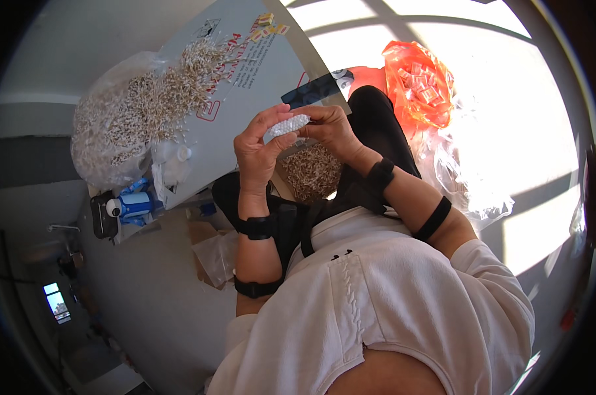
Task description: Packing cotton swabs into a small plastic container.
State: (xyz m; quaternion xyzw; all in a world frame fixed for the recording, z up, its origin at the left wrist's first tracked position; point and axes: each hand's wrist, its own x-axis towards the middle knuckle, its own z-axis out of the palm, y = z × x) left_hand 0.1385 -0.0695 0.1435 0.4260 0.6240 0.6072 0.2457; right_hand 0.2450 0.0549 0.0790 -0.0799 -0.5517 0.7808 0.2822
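Over the swabs (313, 172), the left hand (256, 141) and right hand (337, 135) pinch the bundle (288, 126) from opposite sides, fingers closed, likely keeping it together.

We look down from the person's head, through the left one of two fisheye cameras worn side by side, and face steeply downward and forward. The pale shirt (423, 309) lies nearest us and fills the lower middle; the left hand (258, 141) and right hand (333, 133) are farther off, above the centre, both wholly inside our frame. Our wide lens takes in the grey counter (214, 150) at upper left, the sunlit floor (532, 125) at right and a small, distant window (57, 303) at lower left.
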